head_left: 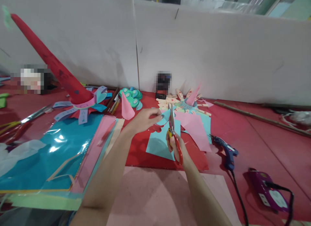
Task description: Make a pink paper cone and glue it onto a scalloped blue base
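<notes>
In my right hand (175, 145) are scissors (172, 122) with red and yellow handles, their blades pointing away from me. My left hand (147, 119) pinches a small light-blue paper piece (166, 117) right beside the blades. Whether the blades touch that paper, I cannot tell. Below both hands lies a larger light-blue sheet (155, 143) on a shiny red sheet (138, 154). A pink paper piece (194, 129) is just right of the scissors. Left of my left hand stands a pink paper cone (126, 107).
A blue glue gun (225, 151) and a purple power strip (268, 190) with cords lie at right. A long stick (257, 117) runs behind them. Stacked coloured sheets (60, 154), a tall red cone (53, 61) and larger scissors (29, 117) occupy the left. A white partition (206, 54) closes the back.
</notes>
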`<state>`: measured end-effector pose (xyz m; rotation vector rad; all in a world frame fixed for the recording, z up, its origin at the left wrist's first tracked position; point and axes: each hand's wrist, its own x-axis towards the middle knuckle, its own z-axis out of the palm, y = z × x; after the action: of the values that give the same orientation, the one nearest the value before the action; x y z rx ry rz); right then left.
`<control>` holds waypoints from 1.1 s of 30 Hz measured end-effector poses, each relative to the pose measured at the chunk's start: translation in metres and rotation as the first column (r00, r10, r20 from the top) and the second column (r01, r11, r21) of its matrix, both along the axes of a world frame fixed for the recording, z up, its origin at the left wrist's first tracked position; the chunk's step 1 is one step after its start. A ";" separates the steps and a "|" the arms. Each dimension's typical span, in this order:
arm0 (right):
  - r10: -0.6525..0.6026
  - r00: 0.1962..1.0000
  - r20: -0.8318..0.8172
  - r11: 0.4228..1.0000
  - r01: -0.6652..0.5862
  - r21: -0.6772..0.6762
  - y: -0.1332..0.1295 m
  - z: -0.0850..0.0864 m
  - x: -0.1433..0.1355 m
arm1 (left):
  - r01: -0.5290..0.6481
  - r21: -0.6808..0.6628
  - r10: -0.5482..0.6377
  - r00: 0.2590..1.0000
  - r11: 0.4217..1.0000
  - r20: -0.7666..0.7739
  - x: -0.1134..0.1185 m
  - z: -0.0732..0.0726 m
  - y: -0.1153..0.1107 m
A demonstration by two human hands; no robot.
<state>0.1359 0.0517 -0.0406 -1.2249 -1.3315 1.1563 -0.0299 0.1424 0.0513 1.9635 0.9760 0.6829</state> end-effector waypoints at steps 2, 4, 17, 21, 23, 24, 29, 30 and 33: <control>0.004 1.000 -0.018 1.000 -0.005 -0.029 0.000 0.000 0.000 | 0.019 -0.023 -0.020 1.000 1.000 -0.020 0.000 0.001 -0.001; 0.006 1.000 -0.027 0.999 -0.008 -0.048 -0.001 0.000 0.000 | 0.033 -0.036 -0.034 0.999 0.999 -0.023 0.000 0.003 -0.001; -0.027 1.000 0.011 0.998 0.028 -0.048 -0.003 0.003 -0.002 | 0.041 -0.042 -0.042 0.999 0.998 -0.025 -0.003 0.003 0.000; -0.031 0.999 0.009 0.998 0.032 -0.048 -0.003 0.003 -0.003 | 0.041 -0.050 -0.043 0.999 0.998 -0.025 -0.003 0.003 -0.001; -0.030 1.000 0.004 0.998 0.030 -0.055 -0.002 0.002 -0.003 | 0.038 -0.051 -0.040 0.999 0.998 -0.026 -0.002 0.004 -0.001; -0.030 1.000 0.002 0.998 0.030 -0.058 -0.002 0.001 -0.003 | 0.038 -0.052 -0.039 0.999 0.998 -0.026 -0.002 0.004 -0.001; -0.034 0.999 -0.015 0.997 0.033 -0.069 -0.002 0.001 -0.003 | 0.033 -0.056 -0.035 0.999 0.998 -0.035 -0.002 0.004 0.000; -0.035 0.999 -0.019 0.997 0.033 -0.073 -0.002 0.002 -0.003 | 0.026 -0.055 -0.028 0.999 0.998 -0.035 -0.002 0.003 0.000; -0.041 0.999 -0.028 0.996 0.038 -0.081 -0.003 0.002 -0.003 | -0.001 -0.044 0.000 1.000 0.999 -0.016 -0.003 -0.002 0.002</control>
<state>0.1326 0.0491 -0.0386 -1.2819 -1.2441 1.2056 -0.0333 0.1448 0.0497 1.9331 0.9934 0.6414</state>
